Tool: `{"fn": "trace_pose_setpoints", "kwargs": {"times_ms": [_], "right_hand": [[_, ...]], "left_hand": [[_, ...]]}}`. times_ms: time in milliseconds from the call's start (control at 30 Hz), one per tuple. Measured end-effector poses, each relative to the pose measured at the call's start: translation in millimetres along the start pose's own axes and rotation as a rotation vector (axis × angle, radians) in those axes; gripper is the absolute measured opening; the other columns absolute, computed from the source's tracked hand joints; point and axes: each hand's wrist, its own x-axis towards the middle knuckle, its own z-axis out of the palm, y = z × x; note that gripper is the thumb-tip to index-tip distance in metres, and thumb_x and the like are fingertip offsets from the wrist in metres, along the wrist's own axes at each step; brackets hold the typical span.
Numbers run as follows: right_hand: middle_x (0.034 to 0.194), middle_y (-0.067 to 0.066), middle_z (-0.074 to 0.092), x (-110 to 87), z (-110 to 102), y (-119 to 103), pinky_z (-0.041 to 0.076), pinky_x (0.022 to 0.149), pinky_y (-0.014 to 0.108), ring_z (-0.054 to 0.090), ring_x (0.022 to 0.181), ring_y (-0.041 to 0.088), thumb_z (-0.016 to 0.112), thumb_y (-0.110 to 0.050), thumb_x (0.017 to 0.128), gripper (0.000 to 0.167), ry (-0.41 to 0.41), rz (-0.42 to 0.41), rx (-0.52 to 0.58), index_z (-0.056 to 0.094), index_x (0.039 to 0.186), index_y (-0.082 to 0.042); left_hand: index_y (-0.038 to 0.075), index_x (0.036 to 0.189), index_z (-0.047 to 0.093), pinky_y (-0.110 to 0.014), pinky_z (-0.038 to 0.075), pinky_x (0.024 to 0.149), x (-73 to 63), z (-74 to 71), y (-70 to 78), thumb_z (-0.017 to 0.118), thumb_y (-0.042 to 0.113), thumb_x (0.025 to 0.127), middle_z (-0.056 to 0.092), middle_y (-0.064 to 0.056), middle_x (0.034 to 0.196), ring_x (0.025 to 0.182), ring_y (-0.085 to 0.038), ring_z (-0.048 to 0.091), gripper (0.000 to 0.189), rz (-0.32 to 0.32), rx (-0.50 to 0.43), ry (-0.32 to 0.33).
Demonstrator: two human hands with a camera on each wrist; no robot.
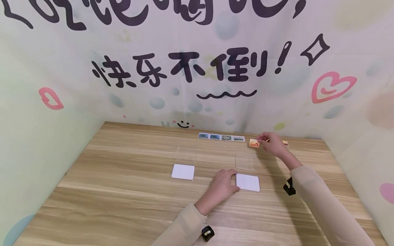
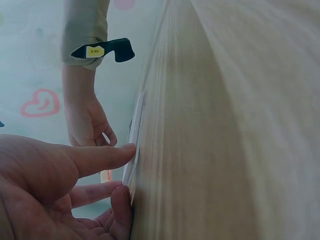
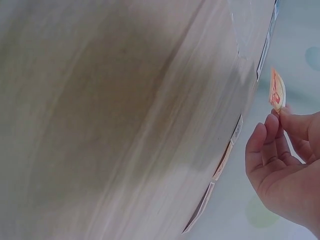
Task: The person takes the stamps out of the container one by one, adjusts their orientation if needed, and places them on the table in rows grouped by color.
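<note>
My right hand [image 1: 274,144] pinches an orange-and-cream stamp [image 1: 254,143] by its edge between thumb and fingers, near the back of the table. In the right wrist view the stamp [image 3: 276,91] is slightly bent and held off the wood. My left hand [image 1: 221,186] lies at the left edge of a white card [image 1: 248,182], thumb at the near corner and a finger at the far one. The left wrist view shows the thumb and fingers holding the card's edge [image 2: 134,130]. More stamps [image 1: 285,143] lie partly hidden behind my right hand.
Blue and dark stamps [image 1: 214,136] form a row by the back wall. A second white card [image 1: 183,171] lies to the left. Two clear, transparent rectangles [image 1: 245,162] lie behind the cards on the wooden table [image 1: 117,191]. Printed cloth [image 1: 138,102] encloses the back and sides.
</note>
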Motion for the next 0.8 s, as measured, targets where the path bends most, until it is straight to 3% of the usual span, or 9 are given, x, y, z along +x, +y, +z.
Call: {"fn": "trace_pose_setpoints", "kwargs": {"times_ms": [800], "right_hand": [[0.101, 0.025, 0.068, 8.6, -2.0, 0.3, 0.049, 0.059, 0.024, 0.060, 0.078, 0.021, 0.058, -0.004, 0.107, 0.020, 0.022, 0.014, -0.006, 0.067, 0.116, 0.012]], "left_hand": [[-0.003, 0.130, 0.070, -0.035, 0.052, 0.093, 0.3, 0.1, 0.9, 0.087, 0.006, 0.083, 0.071, -0.018, 0.116, 0.106, -0.030, 0.062, 0.050, -0.004, 0.009, -0.002]]}}
